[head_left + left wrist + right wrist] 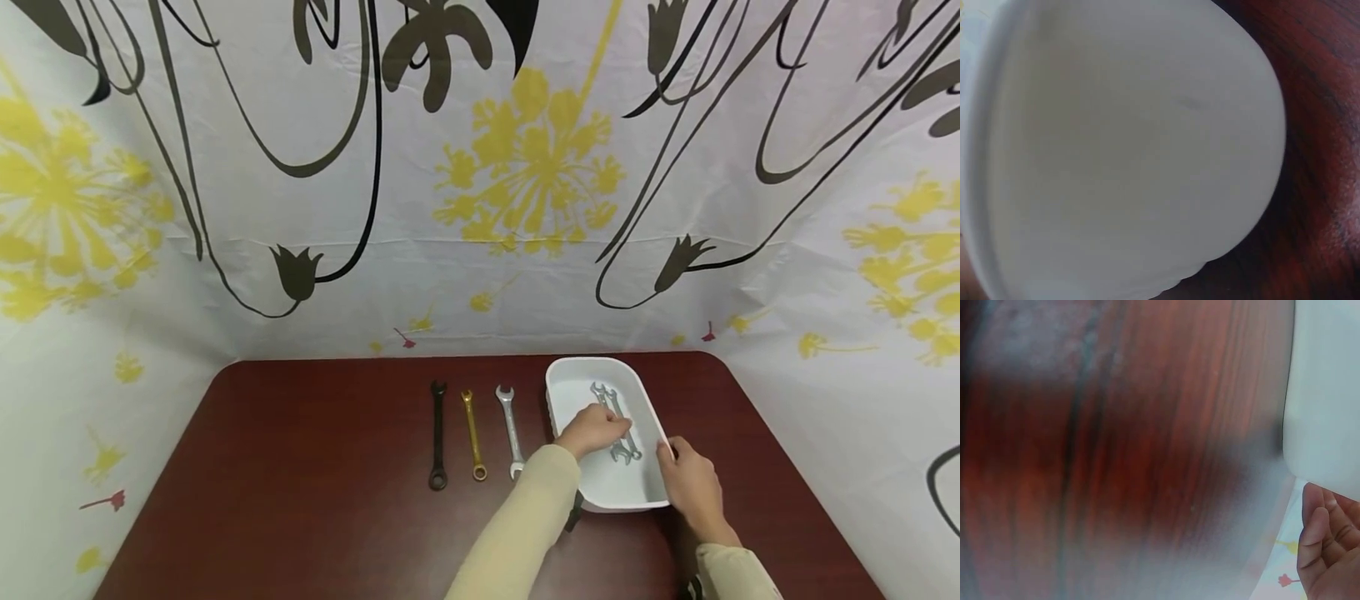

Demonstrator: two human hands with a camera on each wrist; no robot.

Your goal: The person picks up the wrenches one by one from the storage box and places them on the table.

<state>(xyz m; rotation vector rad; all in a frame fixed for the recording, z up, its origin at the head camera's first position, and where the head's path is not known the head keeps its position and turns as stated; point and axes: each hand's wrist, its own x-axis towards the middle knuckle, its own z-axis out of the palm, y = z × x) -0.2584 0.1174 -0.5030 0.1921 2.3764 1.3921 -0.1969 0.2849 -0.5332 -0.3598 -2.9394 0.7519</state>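
Note:
In the head view, a white plastic tray [600, 492] stands on the right part of the table. Silver wrenches [634, 455] lie inside it, side by side. My left hand [594, 429] reaches over the tray's left rim, its curled fingers at the middle of the wrench shafts, which it partly covers. My right hand [693, 483] holds the tray's right rim; its fingers [1314, 534] show by the tray corner in the right wrist view. The tray's white wall [1147, 137] fills most of the left wrist view, where the wrenches are out of sight.
Left of the tray, a black wrench [438, 437], a gold wrench [473, 437] and a silver wrench [511, 429] lie roughly parallel on the dark red wooden table [300, 475]. A white flower-printed cloth [420, 200] hangs behind the table and along its sides.

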